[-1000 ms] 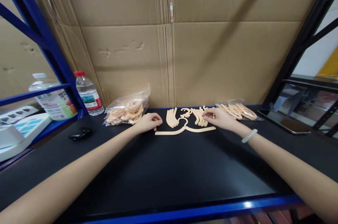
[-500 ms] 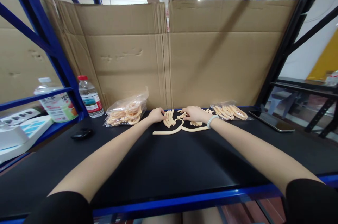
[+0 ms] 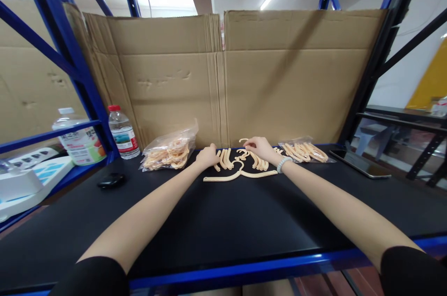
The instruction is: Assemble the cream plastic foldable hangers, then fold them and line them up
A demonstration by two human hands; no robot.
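Note:
An assembled cream plastic hanger (image 3: 240, 175) lies flat on the black table top (image 3: 216, 221). Just behind it lie loose curved cream hanger pieces (image 3: 225, 158) and small hooks. My left hand (image 3: 206, 156) rests with curled fingers on the left group of curved pieces. My right hand (image 3: 260, 148), with a pale bead bracelet on the wrist, pinches a small cream hook piece (image 3: 243, 141) lifted slightly above the pile.
A plastic bag of cream parts (image 3: 170, 151) sits left of my hands, another bag (image 3: 303, 151) to the right. A water bottle (image 3: 120, 132), a black mouse (image 3: 111, 180) and a tablet (image 3: 359, 163) lie on the table. Cardboard (image 3: 223, 77) walls the back.
My view has tilted up a little. My right hand moved left from the right-hand pieces to the hooks and picked one up; my left hand went forward onto the curved pieces.

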